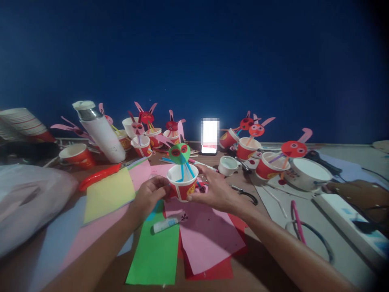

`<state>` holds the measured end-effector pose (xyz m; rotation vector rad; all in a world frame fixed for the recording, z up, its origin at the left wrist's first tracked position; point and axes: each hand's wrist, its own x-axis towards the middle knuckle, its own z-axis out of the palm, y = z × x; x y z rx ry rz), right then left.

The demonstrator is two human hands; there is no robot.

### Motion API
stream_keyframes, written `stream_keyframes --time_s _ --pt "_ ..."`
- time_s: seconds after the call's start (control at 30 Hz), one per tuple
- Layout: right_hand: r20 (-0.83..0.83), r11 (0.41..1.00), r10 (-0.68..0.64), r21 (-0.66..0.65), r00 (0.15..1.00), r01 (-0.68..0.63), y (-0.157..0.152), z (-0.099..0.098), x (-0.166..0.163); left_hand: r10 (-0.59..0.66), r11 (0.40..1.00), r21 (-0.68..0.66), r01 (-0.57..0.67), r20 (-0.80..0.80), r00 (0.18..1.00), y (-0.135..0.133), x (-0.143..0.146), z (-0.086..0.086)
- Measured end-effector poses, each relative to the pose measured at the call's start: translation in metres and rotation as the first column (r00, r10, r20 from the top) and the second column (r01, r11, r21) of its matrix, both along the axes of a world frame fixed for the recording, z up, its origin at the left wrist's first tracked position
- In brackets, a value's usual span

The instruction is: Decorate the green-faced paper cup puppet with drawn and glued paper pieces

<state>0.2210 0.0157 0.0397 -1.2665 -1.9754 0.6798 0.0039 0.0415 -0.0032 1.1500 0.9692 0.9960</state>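
In the middle of the table I hold a red and white paper cup [183, 190] upright between both hands. A green paper rabbit head [179, 153] with red-ringed eyes and pink ears rises from it on blue straws [186, 172]. My left hand [152, 194] is closed at the cup's left side, its fingertips partly hidden. My right hand [217, 188] curves around the right side, thumb on the front. A dark red cutout on a straw shows beside the right fingers. Below lie a glue stick [165, 225], a green sheet [156, 255] and pink paper [209, 239].
Several finished cups with rabbit heads, such as a red one [294, 149], stand along the back. A white bottle [101, 134] leans at left near red-handled scissors [99, 176]. A lit phone [209, 136] stands behind; a power strip [349, 223] lies right.
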Motion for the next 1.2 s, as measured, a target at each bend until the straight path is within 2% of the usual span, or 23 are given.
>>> stream_keyframes --time_s 0.1,0.27,0.37,0.47,0.6,0.87,1.2 --pt "0.023 0.999 -0.007 0.041 1.000 0.006 -0.002 -0.001 -0.006 -0.032 0.999 0.013 0.032 -0.029 0.999 -0.003 0.001 0.001" --pt "0.023 1.000 -0.015 0.025 1.000 0.014 -0.003 -0.004 -0.011 -0.062 0.994 0.083 0.067 -0.066 0.996 -0.005 0.001 0.007" --pt "-0.023 0.997 0.000 0.077 1.000 0.002 -0.003 -0.006 -0.012 -0.091 0.979 0.170 0.113 -0.129 0.987 -0.006 -0.001 0.013" --pt "-0.044 0.990 0.016 0.140 0.999 -0.010 -0.004 -0.009 -0.012 -0.104 0.970 0.207 0.128 -0.121 0.987 -0.008 -0.002 0.017" --pt "-0.044 0.983 0.029 0.183 0.999 -0.020 -0.005 -0.010 -0.013 -0.123 0.968 0.208 0.139 -0.087 0.989 -0.009 -0.002 0.018" --pt "-0.036 0.983 0.021 0.185 0.999 -0.014 -0.004 -0.009 -0.014 -0.081 0.981 0.170 0.095 -0.086 0.993 -0.006 -0.001 0.018" --pt "-0.052 0.981 0.010 0.192 0.999 0.000 -0.004 -0.010 -0.014 -0.080 0.993 0.085 0.077 0.044 0.996 -0.005 -0.004 0.014"
